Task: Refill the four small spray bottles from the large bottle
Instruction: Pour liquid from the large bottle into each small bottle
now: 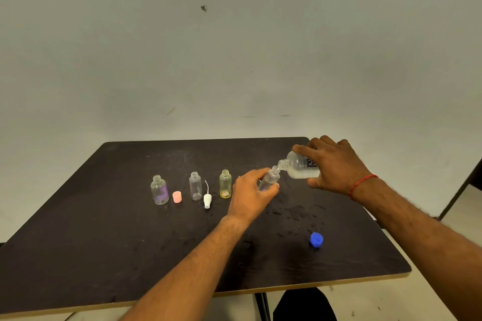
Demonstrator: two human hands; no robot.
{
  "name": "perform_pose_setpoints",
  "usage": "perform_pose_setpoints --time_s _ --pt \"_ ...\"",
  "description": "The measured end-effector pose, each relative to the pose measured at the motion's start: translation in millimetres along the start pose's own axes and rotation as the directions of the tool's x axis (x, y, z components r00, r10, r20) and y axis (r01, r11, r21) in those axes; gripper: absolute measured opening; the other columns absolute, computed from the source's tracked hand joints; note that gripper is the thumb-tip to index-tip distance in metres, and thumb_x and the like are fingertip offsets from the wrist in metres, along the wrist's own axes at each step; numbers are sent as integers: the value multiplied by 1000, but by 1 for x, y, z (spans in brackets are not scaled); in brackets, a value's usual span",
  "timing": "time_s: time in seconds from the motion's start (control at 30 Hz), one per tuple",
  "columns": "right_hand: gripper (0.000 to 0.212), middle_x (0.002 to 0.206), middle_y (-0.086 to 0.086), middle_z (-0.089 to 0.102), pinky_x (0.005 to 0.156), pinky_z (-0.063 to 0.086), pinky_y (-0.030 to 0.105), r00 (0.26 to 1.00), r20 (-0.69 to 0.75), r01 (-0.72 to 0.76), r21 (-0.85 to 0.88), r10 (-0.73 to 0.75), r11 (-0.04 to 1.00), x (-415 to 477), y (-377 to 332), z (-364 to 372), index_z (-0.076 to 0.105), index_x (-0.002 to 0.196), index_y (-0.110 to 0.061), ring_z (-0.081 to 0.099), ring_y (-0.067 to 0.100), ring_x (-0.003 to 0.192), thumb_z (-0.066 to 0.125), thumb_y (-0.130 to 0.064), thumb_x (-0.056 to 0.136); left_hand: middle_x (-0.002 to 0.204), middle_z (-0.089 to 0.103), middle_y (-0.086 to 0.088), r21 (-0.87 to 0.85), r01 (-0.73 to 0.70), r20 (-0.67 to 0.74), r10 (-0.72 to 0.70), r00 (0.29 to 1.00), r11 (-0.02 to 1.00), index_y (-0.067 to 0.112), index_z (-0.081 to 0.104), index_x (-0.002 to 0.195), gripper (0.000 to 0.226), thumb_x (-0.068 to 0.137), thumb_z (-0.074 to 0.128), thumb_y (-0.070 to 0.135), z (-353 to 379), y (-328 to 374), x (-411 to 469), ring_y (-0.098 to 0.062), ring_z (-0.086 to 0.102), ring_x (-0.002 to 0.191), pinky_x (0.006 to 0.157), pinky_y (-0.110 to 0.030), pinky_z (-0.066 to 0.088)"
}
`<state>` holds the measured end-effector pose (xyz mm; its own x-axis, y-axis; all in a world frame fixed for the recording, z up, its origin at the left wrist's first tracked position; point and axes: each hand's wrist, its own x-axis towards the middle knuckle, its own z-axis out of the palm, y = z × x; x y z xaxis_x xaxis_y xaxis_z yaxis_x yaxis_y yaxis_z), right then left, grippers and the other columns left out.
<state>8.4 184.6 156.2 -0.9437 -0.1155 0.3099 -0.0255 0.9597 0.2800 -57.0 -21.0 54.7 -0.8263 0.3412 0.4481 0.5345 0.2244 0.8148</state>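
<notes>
At frame centre, the right hand (336, 167) grips the tilted large bottle (300, 165), filling the first small bottle (270, 179) gripped by the left hand (250, 194); three bottles (195, 185) wait empty.

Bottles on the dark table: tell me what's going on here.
A person is refilling. The right grip holds the large bottle tilted, its neck at the mouth of a small bottle held in the left grip. To their left stand the purple-marked bottle, the clear bottle and the yellowish bottle, all uncapped. A pink cap, a white spray head and a blue cap lie loose on the table.
</notes>
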Motion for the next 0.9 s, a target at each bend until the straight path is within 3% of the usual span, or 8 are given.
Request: perform_pose_setpoints --time_s 0.1,0.2,0.57,0.77,0.9 --pt "82 119 -5 54 82 41 36 1000 -1 1 -5 -1 1000 0 0 1 35 143 -38 48 18 111 70 -49 70 89 65 34 4 -2 5 2 1000 1000 41 64 111 29 86 73 29 1 0 0 -9 67 72 64 -41 63" --pt "82 119 -5 54 82 41 36 1000 -4 2 -7 -2 1000 0 1 1 35 143 -38 48 18 111 70 -49 69 91 64 33 6 6 13 -6 1000 1000 36 71 112 26 86 74 31 2 -1 0 -8 67 75 65 -40 63" --pt "82 122 -8 52 88 37 37 999 0 -40 24 40 999 -6 -1 5 29 144 -39 47 15 114 68 -52 73 92 68 26 -2 15 16 -15 1000 1000 39 70 113 28 85 74 35 4 -3 1 -11 67 68 63 -40 62" --pt "75 125 -10 57 92 37 39 993 2 -120 167 121 979 -15 -9 19 33 139 -37 52 15 113 68 -53 75 94 71 16 21 25 29 -25 999 999 40 69 115 29 86 74 39 4 -6 6 -11 64 60 62 -39 61" --pt "69 116 -6 63 91 42 38 972 8 -221 353 233 909 -23 -15 32 40 133 -32 61 19 102 71 -53 75 99 70 12 36 46 29 -47 998 998 30 68 119 31 89 75 35 3 -10 12 -7 64 53 56 -30 59"
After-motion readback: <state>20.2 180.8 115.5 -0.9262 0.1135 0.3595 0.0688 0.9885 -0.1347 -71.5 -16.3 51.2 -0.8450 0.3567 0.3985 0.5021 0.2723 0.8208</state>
